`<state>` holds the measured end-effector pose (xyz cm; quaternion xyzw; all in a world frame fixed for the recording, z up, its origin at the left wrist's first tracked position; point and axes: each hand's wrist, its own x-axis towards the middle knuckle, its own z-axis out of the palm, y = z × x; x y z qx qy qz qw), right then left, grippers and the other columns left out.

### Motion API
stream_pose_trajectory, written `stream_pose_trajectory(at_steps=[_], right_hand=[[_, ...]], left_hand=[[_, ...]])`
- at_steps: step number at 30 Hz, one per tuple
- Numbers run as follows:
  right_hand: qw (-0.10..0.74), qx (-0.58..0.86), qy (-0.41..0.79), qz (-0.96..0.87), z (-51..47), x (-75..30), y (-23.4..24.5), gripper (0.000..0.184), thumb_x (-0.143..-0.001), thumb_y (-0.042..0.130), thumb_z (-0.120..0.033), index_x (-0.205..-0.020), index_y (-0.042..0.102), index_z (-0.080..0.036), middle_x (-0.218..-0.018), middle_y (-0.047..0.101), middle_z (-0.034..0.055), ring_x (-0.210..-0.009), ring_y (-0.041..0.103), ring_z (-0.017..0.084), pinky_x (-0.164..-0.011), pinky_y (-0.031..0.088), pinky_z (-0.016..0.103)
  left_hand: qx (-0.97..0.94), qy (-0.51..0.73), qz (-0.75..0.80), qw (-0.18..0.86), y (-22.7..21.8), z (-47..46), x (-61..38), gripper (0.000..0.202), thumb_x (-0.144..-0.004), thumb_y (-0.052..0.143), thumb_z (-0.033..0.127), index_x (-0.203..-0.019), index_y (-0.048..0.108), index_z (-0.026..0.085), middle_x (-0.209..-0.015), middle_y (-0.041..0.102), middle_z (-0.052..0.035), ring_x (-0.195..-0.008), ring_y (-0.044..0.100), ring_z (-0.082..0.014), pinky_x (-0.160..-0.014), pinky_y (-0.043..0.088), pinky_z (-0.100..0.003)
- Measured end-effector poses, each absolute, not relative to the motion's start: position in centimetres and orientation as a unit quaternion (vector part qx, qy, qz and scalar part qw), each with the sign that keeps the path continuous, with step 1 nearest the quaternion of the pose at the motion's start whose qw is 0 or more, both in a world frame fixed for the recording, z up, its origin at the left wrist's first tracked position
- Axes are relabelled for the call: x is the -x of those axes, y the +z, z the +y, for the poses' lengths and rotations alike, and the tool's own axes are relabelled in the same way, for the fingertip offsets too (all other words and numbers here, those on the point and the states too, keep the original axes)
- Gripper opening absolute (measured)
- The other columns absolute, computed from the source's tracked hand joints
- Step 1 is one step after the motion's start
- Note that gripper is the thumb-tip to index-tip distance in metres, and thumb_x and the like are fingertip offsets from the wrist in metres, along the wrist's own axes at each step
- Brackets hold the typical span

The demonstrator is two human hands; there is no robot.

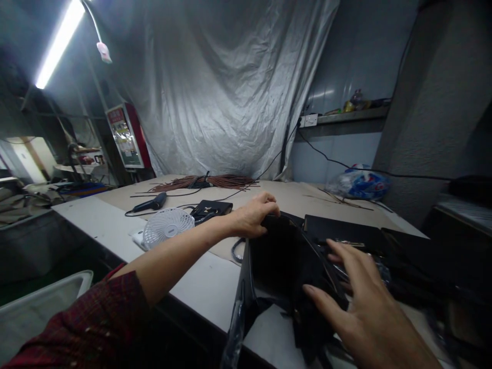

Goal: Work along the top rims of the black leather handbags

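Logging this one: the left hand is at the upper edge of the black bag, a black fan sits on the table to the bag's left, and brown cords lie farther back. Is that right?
Not quite: the fan is white, as the head view shows. The left hand, black bag, table and brown cords are as you describe.

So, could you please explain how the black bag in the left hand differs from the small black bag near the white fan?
The held bag gapes open, while the small bag looks closed. The left hand grips the held bag's top edge; neither hand holds the small bag. The held bag is near the camera, whereas the small bag lies farther back on the table. Both are black.
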<state>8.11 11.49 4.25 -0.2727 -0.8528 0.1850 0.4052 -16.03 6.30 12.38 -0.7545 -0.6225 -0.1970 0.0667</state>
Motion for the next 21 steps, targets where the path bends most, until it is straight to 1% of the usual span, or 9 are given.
stream_pose_trajectory(at_steps=[2,4,7,10,13,17,19,21], right_hand=[[0.367,0.305,0.237,-0.846,12.0,-8.4,4.6,0.059,-0.076,0.051,-0.048,-0.127,0.047,-0.019,-0.124,0.056,0.0134,-0.111,0.057,0.031,-0.093,0.048,0.045],[0.322,0.326,0.287,-0.841,12.4,-8.5,5.3,0.053,-0.075,0.050,-0.047,-0.121,0.052,-0.020,-0.110,0.065,0.0105,-0.100,0.063,0.029,-0.086,0.051,0.043],[0.266,0.333,0.359,-0.830,13.1,-8.6,6.1,0.048,-0.076,0.050,-0.047,-0.118,0.054,-0.024,-0.098,0.070,0.0057,-0.086,0.067,0.025,-0.075,0.053,0.037],[0.271,0.328,0.385,-0.819,14.5,-8.6,6.2,0.044,-0.077,0.054,-0.048,-0.114,0.057,-0.025,-0.096,0.071,0.0030,-0.086,0.067,0.023,-0.075,0.052,0.033],[0.288,0.317,0.398,-0.811,16.2,-8.4,6.2,0.042,-0.076,0.058,-0.051,-0.107,0.062,-0.023,-0.092,0.072,0.0024,-0.083,0.067,0.024,-0.075,0.051,0.033],[0.270,0.299,0.446,-0.799,18.2,-7.7,6.5,0.039,-0.075,0.062,-0.047,-0.103,0.065,-0.021,-0.082,0.072,0.0023,-0.072,0.068,0.022,-0.064,0.051,0.030],[0.273,0.305,0.438,-0.801,19.2,-7.2,6.5,0.037,-0.074,0.064,-0.044,-0.101,0.067,-0.020,-0.078,0.072,0.0023,-0.068,0.067,0.021,-0.059,0.049,0.028],[0.277,0.305,0.431,-0.803,20.2,-6.6,6.4,0.034,-0.072,0.065,-0.043,-0.097,0.069,-0.019,-0.075,0.072,0.0027,-0.066,0.066,0.020,-0.057,0.048,0.027]], left_hand=[[0.753,-0.190,-0.629,0.030,12.3,6.9,16.2,0.039,-0.063,0.066,0.008,-0.100,0.060,0.018,-0.117,0.045,-0.0078,-0.110,0.047,-0.0217,-0.098,0.042,-0.035],[0.744,-0.189,-0.640,0.015,12.2,7.5,16.4,0.029,-0.067,0.070,0.017,-0.095,0.063,0.018,-0.115,0.046,-0.0072,-0.105,0.050,-0.0202,-0.096,0.043,-0.033],[0.734,-0.201,-0.649,0.010,12.0,8.1,16.7,0.017,-0.072,0.071,0.027,-0.083,0.065,0.016,-0.107,0.053,-0.0054,-0.098,0.054,-0.0177,-0.092,0.043,-0.029],[0.721,-0.217,-0.658,0.003,12.0,8.3,17.1,0.012,-0.074,0.068,0.027,-0.074,0.066,0.016,-0.093,0.060,-0.0028,-0.087,0.056,-0.0146,-0.082,0.044,-0.025],[0.689,-0.230,-0.688,0.004,12.0,7.8,17.5,0.012,-0.073,0.068,0.027,-0.071,0.066,0.016,-0.082,0.063,-0.0006,-0.076,0.056,-0.0127,-0.072,0.043,-0.022],[0.642,-0.237,-0.729,0.002,12.2,6.9,17.9,0.014,-0.068,0.069,0.029,-0.069,0.066,0.015,-0.069,0.062,0.0009,-0.065,0.054,-0.0120,-0.060,0.040,-0.021],[0.631,-0.246,-0.736,0.002,12.4,6.5,17.9,0.015,-0.067,0.069,0.029,-0.066,0.065,0.015,-0.071,0.063,0.0003,-0.064,0.054,-0.0120,-0.059,0.040,-0.022],[0.640,-0.259,-0.723,-0.006,12.7,6.4,17.9,0.013,-0.065,0.069,0.025,-0.061,0.063,0.014,-0.084,0.067,-0.0015,-0.071,0.057,-0.0124,-0.064,0.041,-0.021]])
